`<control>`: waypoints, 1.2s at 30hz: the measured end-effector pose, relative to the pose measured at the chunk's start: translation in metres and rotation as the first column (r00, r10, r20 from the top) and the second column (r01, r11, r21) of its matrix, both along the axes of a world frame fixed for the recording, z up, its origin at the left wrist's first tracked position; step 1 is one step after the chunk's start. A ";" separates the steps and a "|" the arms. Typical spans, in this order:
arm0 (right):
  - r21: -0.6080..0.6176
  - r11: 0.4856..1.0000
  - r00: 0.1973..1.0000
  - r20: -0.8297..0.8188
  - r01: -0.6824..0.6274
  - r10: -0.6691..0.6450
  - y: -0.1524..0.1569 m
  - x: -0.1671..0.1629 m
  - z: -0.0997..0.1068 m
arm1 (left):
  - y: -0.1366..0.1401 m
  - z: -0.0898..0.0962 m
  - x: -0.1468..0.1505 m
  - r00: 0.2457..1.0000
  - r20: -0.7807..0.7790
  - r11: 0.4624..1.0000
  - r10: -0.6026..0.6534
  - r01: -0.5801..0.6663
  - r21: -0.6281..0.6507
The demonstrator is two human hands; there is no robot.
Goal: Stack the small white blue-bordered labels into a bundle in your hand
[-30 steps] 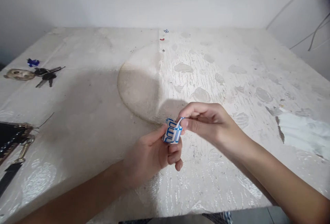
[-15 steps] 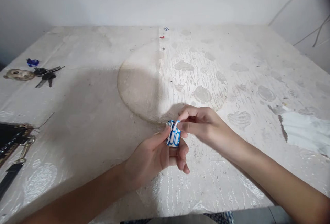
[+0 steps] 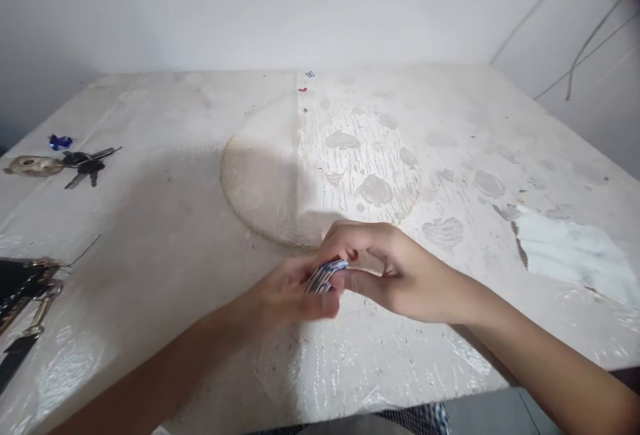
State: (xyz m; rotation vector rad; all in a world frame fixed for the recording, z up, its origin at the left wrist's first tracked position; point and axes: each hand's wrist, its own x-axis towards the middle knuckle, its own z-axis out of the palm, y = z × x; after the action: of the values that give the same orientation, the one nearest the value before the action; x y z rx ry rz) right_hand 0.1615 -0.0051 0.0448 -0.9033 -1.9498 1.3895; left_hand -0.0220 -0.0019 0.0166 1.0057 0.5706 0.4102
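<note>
Both hands are closed around a small stack of thin blue-and-white cards [image 3: 327,275] above the near middle of the table. The stack is tilted, so its layered edges face me. My left hand [image 3: 293,295] grips it from the left, its thumb lying along the near side. From the right, my right hand [image 3: 387,261] pinches the stack's right end between thumb and fingers. The cards' broad faces are mostly hidden by the fingers, and the left hand is slightly blurred.
A plastic-covered table [image 3: 190,215] meets the wall behind. At left lie keys [image 3: 90,165] with a fob, a shiny purple scrap [image 3: 61,142] and a black strapped bag [image 3: 20,291]. A white cloth [image 3: 570,248] lies at right. A red scrap [image 3: 303,90] sits far back.
The stack has been turned from showing its patterned face to showing its edges. My right hand has come down and left, closer around it. The whole view has shifted slightly.
</note>
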 end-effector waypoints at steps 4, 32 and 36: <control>0.319 0.948 0.993 0.115 -0.023 -0.015 -0.005 -0.004 0.003 | 0.005 0.015 -0.005 0.970 -0.239 0.969 -0.044 0.100 0.226; 0.356 0.860 0.901 0.095 0.366 -0.423 0.010 0.014 -0.027 | 0.105 0.021 -0.087 0.289 -0.338 0.313 0.896 0.130 0.941; 0.332 0.869 0.903 0.095 0.368 -0.418 0.010 0.013 -0.028 | 0.105 0.013 -0.089 0.297 -0.326 0.297 0.898 0.138 0.945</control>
State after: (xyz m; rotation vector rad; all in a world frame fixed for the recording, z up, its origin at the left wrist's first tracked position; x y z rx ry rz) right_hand 0.1749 0.0051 0.0170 -1.2098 -1.8890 0.7715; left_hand -0.1115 0.1031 0.0294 2.1804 1.8865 0.7943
